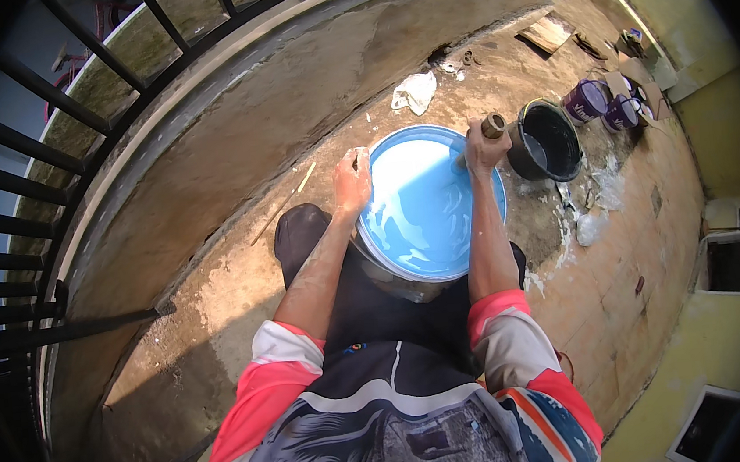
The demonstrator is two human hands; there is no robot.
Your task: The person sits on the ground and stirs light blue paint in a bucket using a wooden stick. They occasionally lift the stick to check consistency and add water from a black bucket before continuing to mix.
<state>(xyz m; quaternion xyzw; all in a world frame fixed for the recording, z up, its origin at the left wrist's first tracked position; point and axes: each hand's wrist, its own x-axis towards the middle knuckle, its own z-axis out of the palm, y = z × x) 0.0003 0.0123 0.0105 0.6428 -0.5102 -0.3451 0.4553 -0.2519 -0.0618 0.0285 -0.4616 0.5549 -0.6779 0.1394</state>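
A large round bucket (pixel 402 272) stands between my legs, filled with light blue paint (pixel 409 219) that shows a bright sunlit patch. My left hand (pixel 352 182) is closed at the bucket's left rim, its fingers curled. Over the right side of the rim, my right hand (pixel 482 149) is wrapped round a thick wooden stick (pixel 493 126). The stick's round end sticks up above the fist, and its lower part slants toward the paint, mostly hidden by the hand. Pale smears mark my left forearm.
A black bucket (pixel 545 141) stands just right of the paint. Beyond it are purple paint pails (pixel 585 101) and a cardboard box (pixel 653 96). A white rag (pixel 414 93), a thin stick (pixel 283 203) and clear plastic (pixel 592 227) lie on the ground. A low wall (pixel 206 166) with black railings runs along the left.
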